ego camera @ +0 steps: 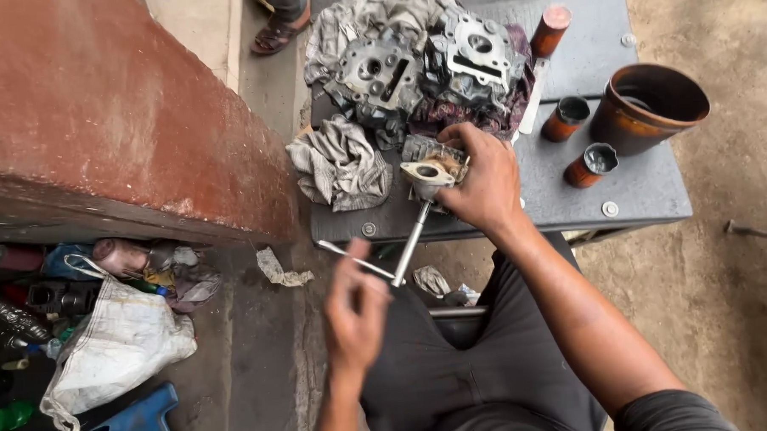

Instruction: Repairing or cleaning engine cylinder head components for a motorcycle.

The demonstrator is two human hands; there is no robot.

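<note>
Working a long T-handle wrench point(412, 242) into the carburetor point(433, 173) at frame centre: my right hand point(483, 185) grips the carburetor over the counter point(638, 190), left hand point(355, 314) closed on the handle. Next: steady turning, I judge.

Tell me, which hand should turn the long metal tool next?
Left, probably. The left hand already grips the handle end of the long T-handle wrench, whose tip meets the small engine part. The right hand is busy holding that part steady at the bench edge.

Engine parts point(421, 65) and rags point(339, 162) crowd the bench's point(646, 189) left.
</note>
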